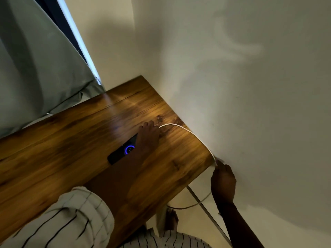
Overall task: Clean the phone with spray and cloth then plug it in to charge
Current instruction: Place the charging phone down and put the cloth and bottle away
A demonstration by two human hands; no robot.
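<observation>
Left hand [148, 136] covers the phone [121, 152] at its plug end (grip unclear). Right hand [223, 181], pinching the cable [188, 130] beyond the phone, should feed slack gently.

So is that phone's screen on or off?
On: the phone lies face up, a blue ring glowing on its screen. The right hand pinches the white cable.

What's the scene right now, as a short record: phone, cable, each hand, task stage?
phone: flat on the wooden table, screen lit with a blue ring
cable: white, runs from the phone's far end over the table edge by the wall
left hand: holds the phone's far end
right hand: pinches the cable at the table edge
stage: probably plugged in; the plug is hidden by the left hand
</observation>
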